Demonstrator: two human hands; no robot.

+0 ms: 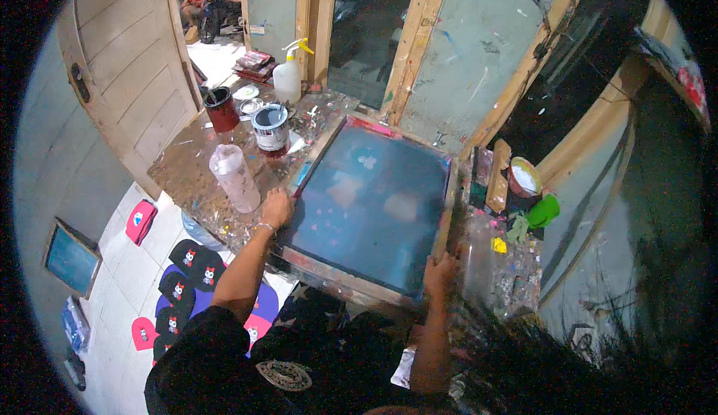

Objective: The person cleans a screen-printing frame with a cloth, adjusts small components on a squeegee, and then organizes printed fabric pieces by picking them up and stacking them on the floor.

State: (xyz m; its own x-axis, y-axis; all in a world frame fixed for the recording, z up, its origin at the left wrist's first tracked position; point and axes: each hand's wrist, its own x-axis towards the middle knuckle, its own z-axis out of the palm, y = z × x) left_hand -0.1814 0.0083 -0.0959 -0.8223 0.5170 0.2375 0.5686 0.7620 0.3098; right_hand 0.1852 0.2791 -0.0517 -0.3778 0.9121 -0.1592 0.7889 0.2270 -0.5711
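A wood-framed printing screen (366, 213) lay on the paint-spattered worktable (187, 162), directly in front of the person, its blue-grey mesh showing a few paler patches. The left hand (278, 207) was at the screen's left rail, fingers curled over the edge (their tips could not be made out), with a bracelet (264, 226) round the wrist. The right hand (441, 271) was closed around the right rail near its lower corner, fingers wrapped on the wood.

Just beside the left hand stood a translucent pinkish plastic bottle (235, 181). Farther back on the same side were a metal can of dark grey paint (271, 131), a dark red can (221, 110) with a stick-like tool in it, and a white spray bottle (287, 81) with a yellow trigger head. To the right of the screen were a wooden block (498, 179), a bowl with white contents (523, 179), a green cup (544, 211) tipped on its side, and a small yellow scrap (499, 245).

On the tiled floor (120, 280) to the left, black rounded pieces (209, 268) with small printed figures overlapped purple ones, near a reddish-pink cap (140, 222); a smaller framed screen (72, 259) leaned against the wall.
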